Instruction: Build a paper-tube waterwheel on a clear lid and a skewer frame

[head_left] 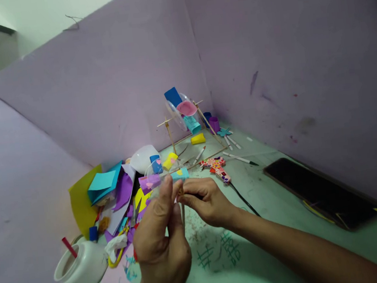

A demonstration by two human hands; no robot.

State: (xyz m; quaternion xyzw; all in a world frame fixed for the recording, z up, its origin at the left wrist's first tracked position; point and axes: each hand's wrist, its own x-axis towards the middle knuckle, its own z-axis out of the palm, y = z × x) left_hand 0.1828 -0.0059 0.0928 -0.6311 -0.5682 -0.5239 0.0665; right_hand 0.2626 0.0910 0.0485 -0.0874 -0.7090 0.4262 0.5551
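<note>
Closest to us are our two hands, the left hand [162,240] low in the middle and the right hand [209,200] reaching in from the side, with a thin stick [183,214] between them. It stands roughly upright, its top at the right fingertips and its lower part running down beside the left fingers. We pinch that top with the right thumb and forefinger, the other right fingers folded in; our left hand is half curled, thumb raised, and we cannot tell how firmly it grips, since its fingers hide the contact. Just beyond the left thumb we see a clear disc [164,168], thin and see-through, ringed with little blue, yellow, purple and turquoise paper pieces, some bearing hearts. Farther back, a wooden frame [213,129] of slim sticks carries a wheel [176,115] of clear discs and bent coloured paper. To the right of our hands lie a flower-patterned glue gun [217,167] with a black cord [244,198] and, well apart, a flat, dark phone [316,190]. On our left, smooth-edged paper sheets [103,183] lean in a heap above a glossy white cup [83,269] holding a red stick [69,247]. Green scribbles [218,251] mark the pale tabletop [252,257].
</note>
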